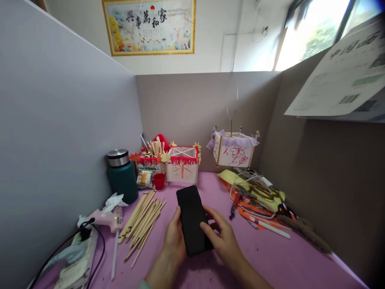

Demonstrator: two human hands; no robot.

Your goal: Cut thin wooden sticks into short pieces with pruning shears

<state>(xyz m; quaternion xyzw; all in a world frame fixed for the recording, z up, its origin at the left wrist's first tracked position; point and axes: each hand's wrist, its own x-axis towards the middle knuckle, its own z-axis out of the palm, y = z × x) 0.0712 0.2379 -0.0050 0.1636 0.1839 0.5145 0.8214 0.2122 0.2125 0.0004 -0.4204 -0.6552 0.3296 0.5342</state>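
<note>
A black smartphone (192, 218) with a dark screen is held upright-on in the middle of the view, above the purple tabletop (237, 257). My left hand (175, 237) grips its left edge, the thumb along the side. On the right edge, my right hand (221, 233) closes round the phone, its thumb lying over the screen's lower right. The fingers behind the phone are hidden. Left of my hands lies a loose pile of thin wooden sticks (144, 220).
A pink glue gun (108, 218) rests by a power strip (78, 261) with black cable at left. Behind stand a teal bottle (122, 176), a red cup (159, 181) and decorated paper lanterns (182, 170). Another lantern (236, 150) hangs above craft scraps (255, 196). Partitions enclose the table.
</note>
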